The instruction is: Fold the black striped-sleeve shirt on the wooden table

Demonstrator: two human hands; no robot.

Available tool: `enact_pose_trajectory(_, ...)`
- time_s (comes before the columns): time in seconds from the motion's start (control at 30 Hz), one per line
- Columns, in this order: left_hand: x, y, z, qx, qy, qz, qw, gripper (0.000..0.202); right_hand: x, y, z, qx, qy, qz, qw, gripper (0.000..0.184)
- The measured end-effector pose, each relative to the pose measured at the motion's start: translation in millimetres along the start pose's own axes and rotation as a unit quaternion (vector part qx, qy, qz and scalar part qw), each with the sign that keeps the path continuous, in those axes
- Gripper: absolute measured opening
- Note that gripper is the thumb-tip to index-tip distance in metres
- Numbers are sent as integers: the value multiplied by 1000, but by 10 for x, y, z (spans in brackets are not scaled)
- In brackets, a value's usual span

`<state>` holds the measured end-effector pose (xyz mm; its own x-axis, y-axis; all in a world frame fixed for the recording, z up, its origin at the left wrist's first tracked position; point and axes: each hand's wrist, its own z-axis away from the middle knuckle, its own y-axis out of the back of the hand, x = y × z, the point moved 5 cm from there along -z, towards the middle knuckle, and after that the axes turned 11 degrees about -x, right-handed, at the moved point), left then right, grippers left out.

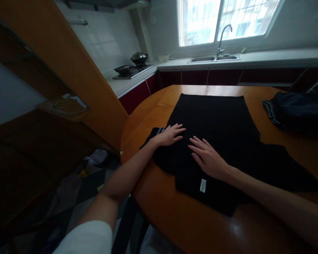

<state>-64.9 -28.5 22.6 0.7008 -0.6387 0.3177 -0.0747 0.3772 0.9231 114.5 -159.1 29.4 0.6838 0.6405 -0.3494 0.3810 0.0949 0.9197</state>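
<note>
Black fabric garment [214,118] with small white label [203,185], spread on glossy orange-brown wooden table [145,113]. Left hand [170,135], right hand [209,159] palm-down over garment, grip released on both.

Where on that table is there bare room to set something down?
Bare wood shows on the table left of the far half of the black garment, along the near edge, and between the garment and the dark clothes pile at right. Mid-table is crowded: the garment lies spread there, with the left hand and right hand on it.
</note>
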Motion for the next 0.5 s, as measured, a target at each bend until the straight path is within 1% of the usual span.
enact_pose_trajectory(0.07,-91,149,104,34,14,-5,999,54,-187,27,82,-2,71,-8,997,39)
enact_pose_trajectory(0.13,-169,289,272,72,35,-5,997,52,-377,34,163,-12,139,-12,990,37)
enact_pose_trajectory(0.17,-198,331,375,84,51,-3,995,50,-464,30,198,-18,167,-13,986,36)
enact_pose_trajectory(0.23,-221,359,616,108,85,5,990,44,-611,12,248,-31,206,-7,978,33)
enact_pose_trajectory(0.3,-163,326,882,126,90,16,988,37,-710,-14,269,-49,222,13,974,28)
enact_pose_trajectory(0.33,-103,291,1013,125,72,25,989,34,-741,-26,270,-57,224,25,973,24)
enact_pose_trajectory(0.37,-29,241,1134,109,42,38,992,32,-762,-36,268,-62,225,39,972,21)
enact_pose_trajectory(0.43,105,120,1346,47,-20,76,996,33,-787,-51,262,-65,230,63,969,18)
enact_pose_trajectory(0.47,146,69,1434,21,-40,89,995,36,-793,-60,259,-63,232,72,968,18)
enact_pose_trajectory(0.5,160,30,1504,7,-47,95,994,38,-795,-72,255,-63,233,78,967,19)
